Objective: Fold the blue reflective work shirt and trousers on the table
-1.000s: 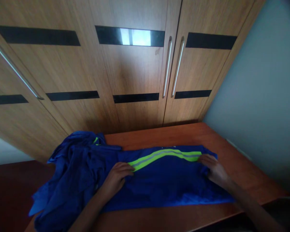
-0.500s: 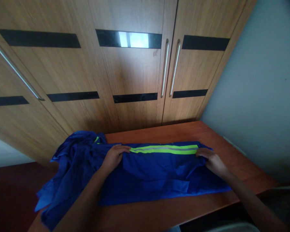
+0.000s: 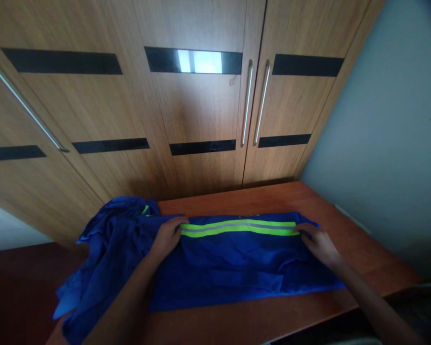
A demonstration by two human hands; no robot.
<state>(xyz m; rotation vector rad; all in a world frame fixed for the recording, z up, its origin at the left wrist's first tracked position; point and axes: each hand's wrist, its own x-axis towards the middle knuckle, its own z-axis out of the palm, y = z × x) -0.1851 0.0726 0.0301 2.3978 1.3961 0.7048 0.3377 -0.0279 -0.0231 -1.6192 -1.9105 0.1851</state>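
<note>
A blue work garment (image 3: 233, 256) lies across the reddish-brown tabletop, its right part spread fairly flat and its left part heaped in loose folds. Along its far side runs a yellow-green reflective stripe (image 3: 239, 226) with a grey centre line. My left hand (image 3: 168, 235) pinches the cloth at the stripe's left end. At the other end, my right hand (image 3: 319, 243) has its fingers closed on the fabric. Between both hands the stripe bows slightly upward. My fingertips are partly hidden by the hands and the cloth.
Behind the reddish-brown table (image 3: 273, 196) stands a wooden wardrobe (image 3: 201, 105) with black strips and long metal handles (image 3: 247, 103). A pale wall (image 3: 388, 143) closes off the right side. Dark, indistinct things lie below the table's front right edge.
My left hand has slid a little to the left along the stripe, so a longer length of it shows. My right hand still grips the right end. The view has shifted slightly.
</note>
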